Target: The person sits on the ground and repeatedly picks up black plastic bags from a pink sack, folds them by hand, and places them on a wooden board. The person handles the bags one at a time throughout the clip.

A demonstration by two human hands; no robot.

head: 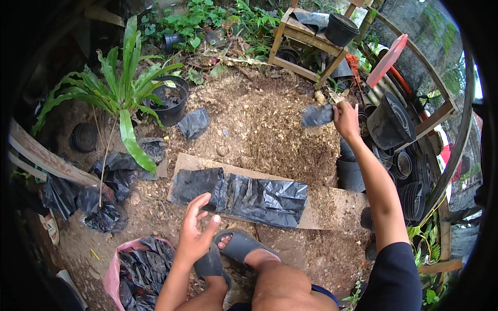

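Note:
My right hand (346, 117) reaches out to the right and pinches a small dark object (316, 115), blurred, perhaps a folded plastic piece or a scoop. Beneath it spreads a heap of brown wood shavings and loose soil (264, 116). My left hand (197, 232) is raised with fingers apart and nothing in it, just in front of a board (323, 210) on the ground. Flat black plastic bags (268, 198) lie side by side along that board. A filled-looking black bag (193, 123) rests on the shavings beyond.
A pink sack (113, 272) of crumpled black plastic stands at my lower left. Black pots (391, 120) crowd the right side. A wooden chair (307, 39) is at the back. A long-leaved plant (120, 89) and a black pot (175, 105) occupy the left.

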